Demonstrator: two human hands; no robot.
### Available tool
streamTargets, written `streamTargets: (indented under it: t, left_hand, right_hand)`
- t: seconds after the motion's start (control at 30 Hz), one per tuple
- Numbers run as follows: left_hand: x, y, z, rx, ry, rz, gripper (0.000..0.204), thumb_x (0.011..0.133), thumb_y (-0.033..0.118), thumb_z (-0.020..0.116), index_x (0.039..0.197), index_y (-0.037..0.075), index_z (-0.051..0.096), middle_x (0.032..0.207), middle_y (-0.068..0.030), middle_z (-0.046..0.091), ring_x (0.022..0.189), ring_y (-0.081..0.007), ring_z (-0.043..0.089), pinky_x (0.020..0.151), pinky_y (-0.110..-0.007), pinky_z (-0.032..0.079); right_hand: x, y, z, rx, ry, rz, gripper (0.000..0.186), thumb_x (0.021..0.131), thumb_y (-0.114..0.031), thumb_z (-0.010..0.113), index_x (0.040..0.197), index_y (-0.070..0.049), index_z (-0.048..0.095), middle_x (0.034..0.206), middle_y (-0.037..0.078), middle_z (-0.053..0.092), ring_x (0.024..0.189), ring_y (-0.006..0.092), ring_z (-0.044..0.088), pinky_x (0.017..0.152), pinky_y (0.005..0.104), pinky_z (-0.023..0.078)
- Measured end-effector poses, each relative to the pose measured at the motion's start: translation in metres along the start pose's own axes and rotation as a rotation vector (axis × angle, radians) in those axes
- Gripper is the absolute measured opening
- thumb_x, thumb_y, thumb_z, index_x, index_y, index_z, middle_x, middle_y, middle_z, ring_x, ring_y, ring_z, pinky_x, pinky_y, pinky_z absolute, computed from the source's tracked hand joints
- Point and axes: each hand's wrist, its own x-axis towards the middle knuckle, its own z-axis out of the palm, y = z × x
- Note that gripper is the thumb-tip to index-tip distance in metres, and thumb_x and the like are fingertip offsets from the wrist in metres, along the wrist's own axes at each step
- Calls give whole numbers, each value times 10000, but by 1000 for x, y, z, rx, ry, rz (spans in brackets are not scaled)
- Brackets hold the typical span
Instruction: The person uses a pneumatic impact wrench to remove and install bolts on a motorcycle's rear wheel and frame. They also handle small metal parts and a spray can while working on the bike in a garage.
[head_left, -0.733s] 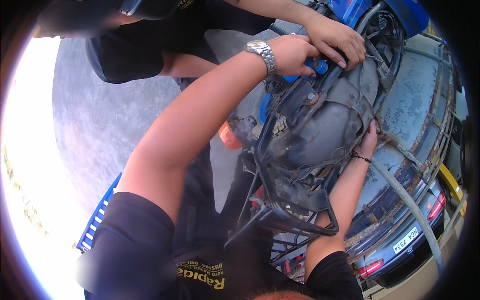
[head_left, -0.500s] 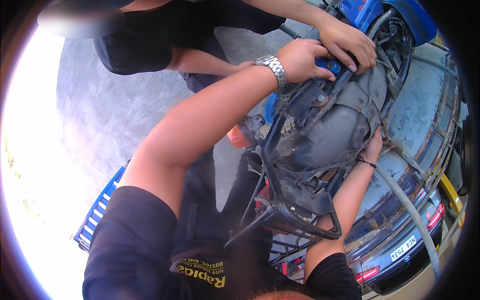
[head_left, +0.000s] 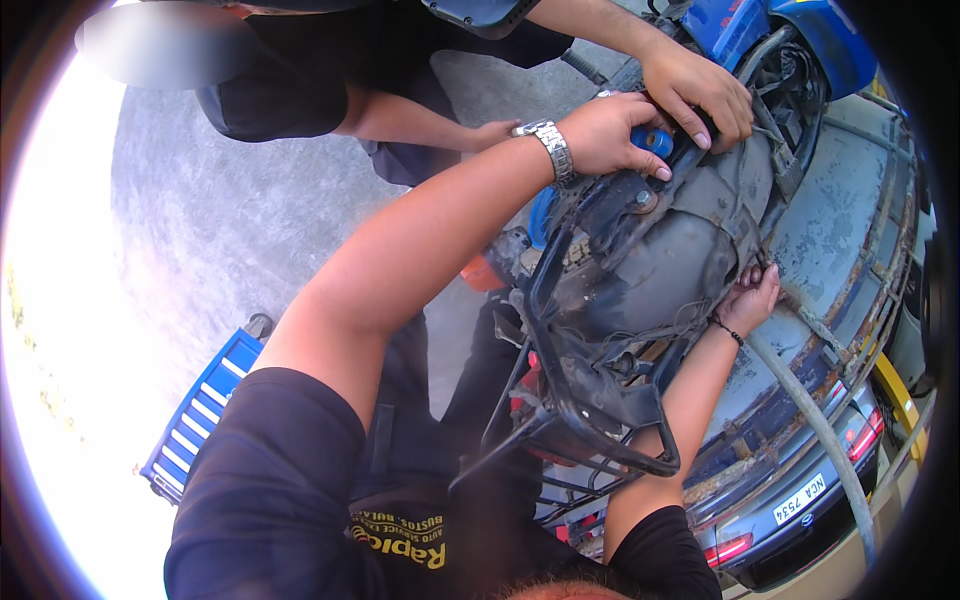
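Observation:
A motorcycle's bare rear end, with its black frame (head_left: 545, 290) and dusty dark rear fender (head_left: 665, 265), stands in front of me. My left hand (head_left: 605, 135), with a metal watch at the wrist, reaches to the far left side of the frame. Its thumb and fingers close round a blue round-ended part (head_left: 655, 141) with a brownish centre. Beside the fender's right side is my right hand (head_left: 752, 295), its fingers curled; whatever they may hold is too small to make out. A co-worker's hand (head_left: 700, 95) rests on the frame right by my left hand.
The co-worker (head_left: 300, 75) stands at the far left of the motorcycle. A rusty grey metal panel (head_left: 800, 300) with bars lies along the right, a dark car (head_left: 800, 525) beyond it. A blue slatted cart (head_left: 205, 415) stands left on the concrete floor (head_left: 230, 200).
My right hand has drawn slightly outward from the fender, and its curled fingers now show. My left hand has shifted a little, uncovering more of the blue part. The co-worker's head has moved slightly.

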Motion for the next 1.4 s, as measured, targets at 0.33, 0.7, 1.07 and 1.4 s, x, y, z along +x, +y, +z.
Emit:
streamTargets:
  t: [0.33,0.7,1.07,1.4]
  left_hand:
    - [0,2,-1,230,220,13,507,780,426,891,1118,67,776,943,-142,756,833,-287,726,779,-363,579]
    - [-2,-5,-9,-28,31,6,427,863,362,823,1175,94,708,1055,-152,728,974,-331,707,848,-386,567]
    - [7,-2,2,164,170,-189,206,825,242,755,955,85,723,853,-155,737,840,-333,728,779,-419,570]
    - [18,-9,4,189,-159,-30,268,838,247,773,1049,96,712,897,-84,757,842,-255,738,794,-391,576]
  right_hand:
    - [-34,-80,60,-269,-71,-514,227,1037,-92,634,1204,60,608,874,87,613,786,154,557,768,319,504]
    - [-35,-130,157,-293,-537,-454,321,1041,-71,602,1312,101,609,1023,126,671,871,151,627,833,299,525]
    - [-70,-111,177,-51,-638,-306,307,1046,-62,542,1282,121,613,1045,147,680,838,153,644,802,317,534]
    - [-52,-91,180,-207,-545,-296,319,1068,-101,578,1322,87,624,1035,108,689,885,140,645,843,287,535]
